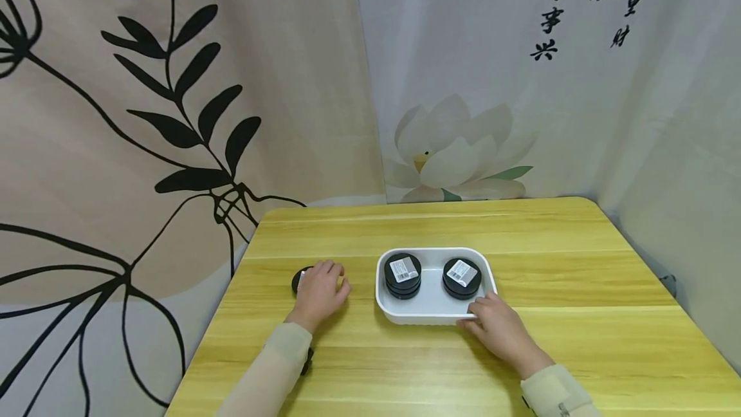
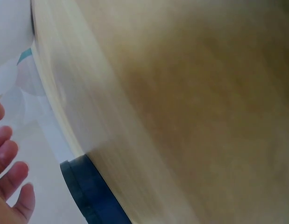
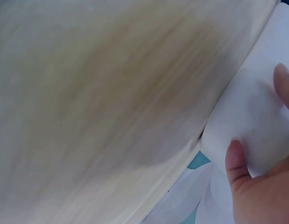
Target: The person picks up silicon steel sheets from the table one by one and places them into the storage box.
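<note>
A white oblong tray (image 1: 431,314) with rounded corners lies on the table and holds two stacks of round black containers, a left stack (image 1: 402,285) and a right stack (image 1: 462,288), each with a white barcode label on top. My right hand (image 1: 500,330) grips the tray's front right corner; in the right wrist view its thumb and a finger lie against the white wall (image 3: 256,121). To the left of the tray, my left hand (image 1: 320,291) hovers beside another black round container (image 1: 297,279), partly hidden behind it. The left wrist view shows spread, loose fingers (image 2: 11,179) apart from that black container (image 2: 95,191).
A yellow wood-grain table (image 1: 556,237) carries everything, its left edge close beyond the left hand. Behind it hang curtains: one with black plant shapes (image 1: 191,127), another with a pale lotus (image 1: 457,153) and black characters.
</note>
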Available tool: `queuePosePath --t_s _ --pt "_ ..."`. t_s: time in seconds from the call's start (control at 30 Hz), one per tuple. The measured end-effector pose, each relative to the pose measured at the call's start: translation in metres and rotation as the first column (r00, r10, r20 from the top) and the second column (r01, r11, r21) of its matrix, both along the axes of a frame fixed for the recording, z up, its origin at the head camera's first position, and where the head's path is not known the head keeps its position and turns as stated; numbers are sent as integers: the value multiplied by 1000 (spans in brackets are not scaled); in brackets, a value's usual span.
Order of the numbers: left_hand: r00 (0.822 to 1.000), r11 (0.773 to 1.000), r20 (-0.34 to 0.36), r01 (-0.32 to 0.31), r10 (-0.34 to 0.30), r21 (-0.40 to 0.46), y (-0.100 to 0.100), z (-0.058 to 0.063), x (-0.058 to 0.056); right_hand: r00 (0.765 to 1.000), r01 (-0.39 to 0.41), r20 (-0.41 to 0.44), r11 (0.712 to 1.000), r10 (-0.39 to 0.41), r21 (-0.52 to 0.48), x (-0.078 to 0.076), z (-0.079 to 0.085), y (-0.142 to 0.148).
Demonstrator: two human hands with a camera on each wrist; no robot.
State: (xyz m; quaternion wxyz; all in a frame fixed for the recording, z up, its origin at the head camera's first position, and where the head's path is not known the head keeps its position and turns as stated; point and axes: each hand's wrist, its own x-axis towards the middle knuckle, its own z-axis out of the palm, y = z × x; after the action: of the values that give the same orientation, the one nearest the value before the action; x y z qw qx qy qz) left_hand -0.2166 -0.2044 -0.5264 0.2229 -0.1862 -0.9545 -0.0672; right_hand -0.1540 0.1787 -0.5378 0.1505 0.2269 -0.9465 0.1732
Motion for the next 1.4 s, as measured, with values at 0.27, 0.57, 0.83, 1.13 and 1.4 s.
queuePosePath --t_s 0.27,0.57,0.83,1.13,1.4 --pt "994 996 57 -87 89 -30 -4 0 0 1000 -9 1 1000 9 1 -1 0 1" --pt "980 987 118 -158 160 -31 -10 -2 0 1000 -5 5 1000 5 -1 -2 -3 1" --pt "965 977 155 -207 212 -45 -15 -5 -1 1000 -2 1 1000 2 1 -3 -4 1" --pt "922 949 225 -300 316 -99 -20 -5 0 1000 -10 -6 1000 10 -4 -2 -2 1" --pt "907 935 230 -336 353 -111 -23 -8 1 1000 -14 -3 1000 14 3 -2 -3 1"
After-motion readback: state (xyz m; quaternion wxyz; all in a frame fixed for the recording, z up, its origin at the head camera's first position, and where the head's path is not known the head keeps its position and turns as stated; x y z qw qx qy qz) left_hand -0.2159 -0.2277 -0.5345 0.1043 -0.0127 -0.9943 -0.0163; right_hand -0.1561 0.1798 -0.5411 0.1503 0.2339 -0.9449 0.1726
